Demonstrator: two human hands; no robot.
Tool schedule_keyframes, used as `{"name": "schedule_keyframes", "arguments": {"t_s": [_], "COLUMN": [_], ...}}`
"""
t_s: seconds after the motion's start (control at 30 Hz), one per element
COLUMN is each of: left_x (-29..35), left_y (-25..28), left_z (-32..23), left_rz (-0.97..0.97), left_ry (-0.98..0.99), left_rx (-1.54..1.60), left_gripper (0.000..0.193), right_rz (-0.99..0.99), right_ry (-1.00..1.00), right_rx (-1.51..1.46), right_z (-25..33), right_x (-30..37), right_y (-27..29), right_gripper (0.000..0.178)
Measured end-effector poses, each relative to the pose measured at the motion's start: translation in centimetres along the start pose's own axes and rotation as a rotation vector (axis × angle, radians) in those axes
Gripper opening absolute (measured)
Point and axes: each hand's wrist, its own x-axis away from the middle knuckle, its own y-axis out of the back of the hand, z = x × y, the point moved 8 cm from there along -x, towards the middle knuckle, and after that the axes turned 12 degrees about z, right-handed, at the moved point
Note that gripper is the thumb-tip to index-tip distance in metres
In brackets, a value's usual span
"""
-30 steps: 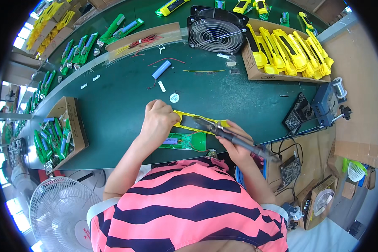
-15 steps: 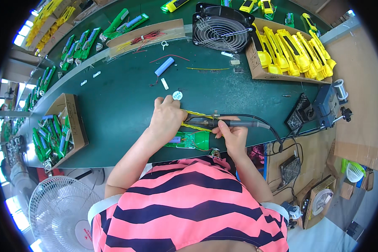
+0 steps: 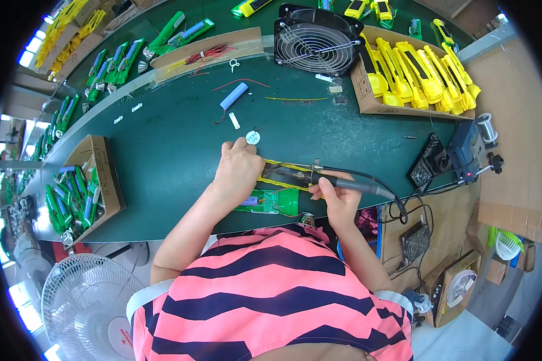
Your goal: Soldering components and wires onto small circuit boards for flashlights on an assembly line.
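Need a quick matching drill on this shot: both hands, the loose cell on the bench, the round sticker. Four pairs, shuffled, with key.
1. Left hand
2. Right hand
3. Loose cell
4. Round sticker

A. White
B. Holds the soldering iron
C. Blue
D. At the left end of a yellow frame

Pairs: 1-D, 2-B, 3-C, 4-A
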Motion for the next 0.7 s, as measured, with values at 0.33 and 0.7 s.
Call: {"name": "schedule_keyframes", "arguments": {"t_s": [0.33,0.7], "left_x": [0.2,0.1], "left_y": [0.6,0.8], "left_z": [-0.2,0.0], "left_rz": [-0.030,-0.079], "left_ry": [0.006,0.028], "left_rx": [0.016,0.011], "left_gripper": [0.011,0.001], "right_rz": [0.133,0.180], "right_ry": [0.283,0.162], "right_rx": [0.836,0.891], "right_z": [4.6,3.3], "right_x": [2.5,1.8], "right_y": [0.5,1.2], "right_gripper": [0.032,0.054]}}
